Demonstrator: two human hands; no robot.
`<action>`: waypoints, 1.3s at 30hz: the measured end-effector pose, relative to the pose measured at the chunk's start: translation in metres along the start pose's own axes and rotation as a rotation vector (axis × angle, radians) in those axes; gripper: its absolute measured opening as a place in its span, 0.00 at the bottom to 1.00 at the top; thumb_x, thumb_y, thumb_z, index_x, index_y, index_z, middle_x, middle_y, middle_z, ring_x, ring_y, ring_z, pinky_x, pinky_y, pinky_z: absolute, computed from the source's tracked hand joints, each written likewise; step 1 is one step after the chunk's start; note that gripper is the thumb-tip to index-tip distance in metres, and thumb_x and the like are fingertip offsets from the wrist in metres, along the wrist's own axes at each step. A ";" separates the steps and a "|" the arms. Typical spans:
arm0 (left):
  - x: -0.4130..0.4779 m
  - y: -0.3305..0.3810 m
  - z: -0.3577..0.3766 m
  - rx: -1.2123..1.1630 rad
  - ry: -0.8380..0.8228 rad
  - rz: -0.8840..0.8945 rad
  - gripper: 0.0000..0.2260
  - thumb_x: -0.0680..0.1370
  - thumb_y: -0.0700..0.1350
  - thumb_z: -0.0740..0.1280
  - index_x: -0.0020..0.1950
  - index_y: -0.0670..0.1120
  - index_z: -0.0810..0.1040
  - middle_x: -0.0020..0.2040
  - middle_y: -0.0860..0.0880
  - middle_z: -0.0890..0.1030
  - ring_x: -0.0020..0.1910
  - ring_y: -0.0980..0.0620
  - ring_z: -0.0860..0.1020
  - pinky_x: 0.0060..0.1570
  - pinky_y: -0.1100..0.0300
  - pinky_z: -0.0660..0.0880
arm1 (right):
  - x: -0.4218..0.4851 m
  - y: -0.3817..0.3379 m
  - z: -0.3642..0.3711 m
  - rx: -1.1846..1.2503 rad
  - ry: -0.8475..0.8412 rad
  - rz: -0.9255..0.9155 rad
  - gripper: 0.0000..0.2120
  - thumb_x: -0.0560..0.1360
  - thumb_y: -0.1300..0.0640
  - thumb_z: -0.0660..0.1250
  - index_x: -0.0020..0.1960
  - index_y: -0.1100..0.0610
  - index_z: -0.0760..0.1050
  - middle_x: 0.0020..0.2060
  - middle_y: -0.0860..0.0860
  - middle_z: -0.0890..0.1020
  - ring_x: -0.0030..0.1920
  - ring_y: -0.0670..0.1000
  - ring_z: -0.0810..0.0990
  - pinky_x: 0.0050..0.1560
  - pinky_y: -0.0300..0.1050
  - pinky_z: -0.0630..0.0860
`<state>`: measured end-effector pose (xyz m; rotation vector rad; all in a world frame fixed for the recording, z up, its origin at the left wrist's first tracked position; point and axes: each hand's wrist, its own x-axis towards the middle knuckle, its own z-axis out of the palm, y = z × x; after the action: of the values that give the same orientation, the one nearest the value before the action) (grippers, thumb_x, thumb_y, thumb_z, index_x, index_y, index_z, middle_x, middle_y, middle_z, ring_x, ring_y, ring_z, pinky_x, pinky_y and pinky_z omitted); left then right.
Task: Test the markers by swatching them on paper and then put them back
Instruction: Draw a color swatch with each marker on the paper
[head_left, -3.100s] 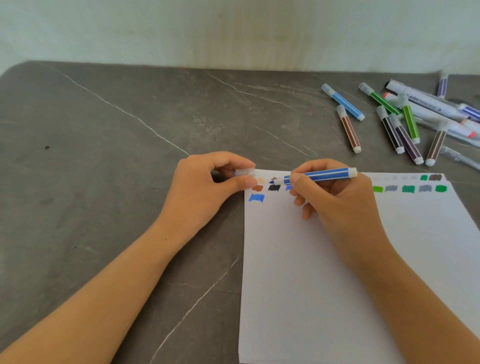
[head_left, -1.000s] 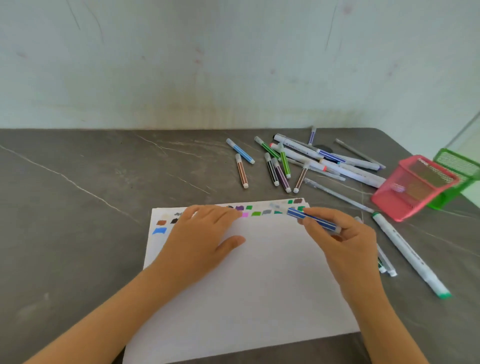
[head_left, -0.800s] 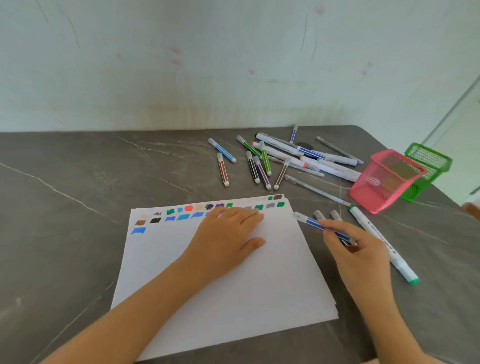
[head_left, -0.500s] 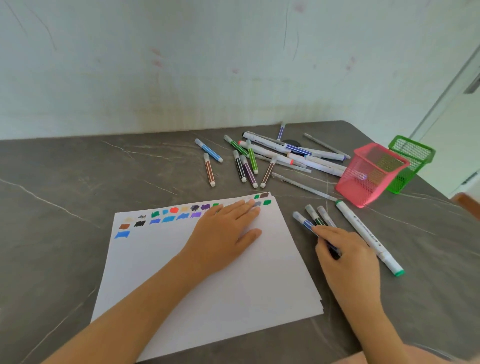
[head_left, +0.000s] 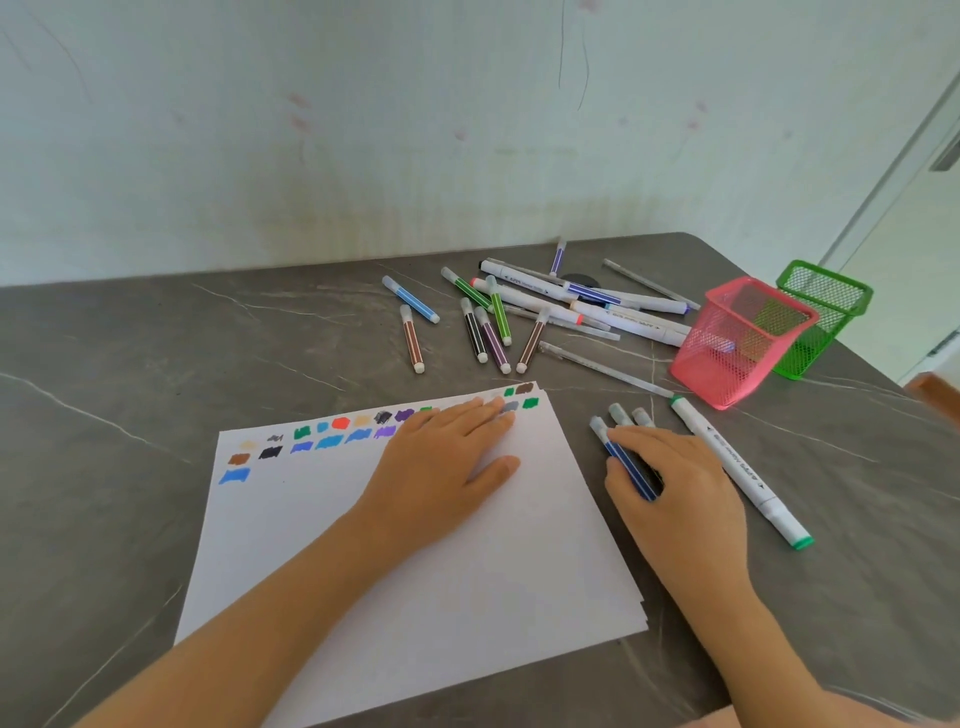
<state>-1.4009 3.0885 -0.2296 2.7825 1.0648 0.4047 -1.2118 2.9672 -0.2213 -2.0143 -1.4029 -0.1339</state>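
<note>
1. The paper (head_left: 415, 597) is pressed flat on the surface (head_left: 130, 389) by the left hand (head_left: 447, 467); its grip is apart, fingers straight.
2. The blue marker (head_left: 631, 470) is held just right of the paper by the right hand (head_left: 680, 483), with the grip clamped on it.
3. Other markers (head_left: 488, 332) are scattered beyond the paper's far edge.

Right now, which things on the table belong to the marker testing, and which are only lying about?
In the job: paper with swatches, under the left hand; blue-striped marker, in the grip of the right hand; scattered markers; probably pink basket, for storing.
Lying about: green basket, seemingly; dark round object behind the markers.
</note>
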 end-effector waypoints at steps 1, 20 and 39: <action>0.001 -0.001 0.001 0.015 0.010 -0.009 0.31 0.75 0.65 0.40 0.75 0.56 0.59 0.75 0.59 0.58 0.74 0.58 0.57 0.70 0.60 0.52 | 0.006 -0.003 0.000 0.021 -0.019 -0.003 0.14 0.72 0.59 0.71 0.57 0.51 0.81 0.52 0.48 0.83 0.53 0.50 0.79 0.48 0.40 0.72; 0.052 -0.063 -0.016 0.127 0.152 -0.416 0.24 0.77 0.64 0.57 0.71 0.57 0.67 0.71 0.54 0.69 0.67 0.54 0.68 0.62 0.55 0.65 | 0.101 -0.088 0.076 0.123 -0.296 -0.052 0.23 0.77 0.51 0.63 0.71 0.50 0.66 0.65 0.49 0.74 0.65 0.49 0.68 0.58 0.43 0.69; 0.031 -0.074 -0.036 -0.538 0.421 -0.524 0.15 0.73 0.39 0.71 0.59 0.50 0.80 0.43 0.55 0.83 0.42 0.63 0.80 0.51 0.65 0.77 | 0.094 -0.072 0.091 0.191 -0.180 -0.191 0.22 0.75 0.58 0.66 0.68 0.47 0.70 0.55 0.45 0.79 0.54 0.44 0.74 0.49 0.35 0.71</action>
<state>-1.4369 3.1652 -0.2058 1.9036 1.4448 1.0420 -1.2601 3.1081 -0.2166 -1.7696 -1.6543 0.0983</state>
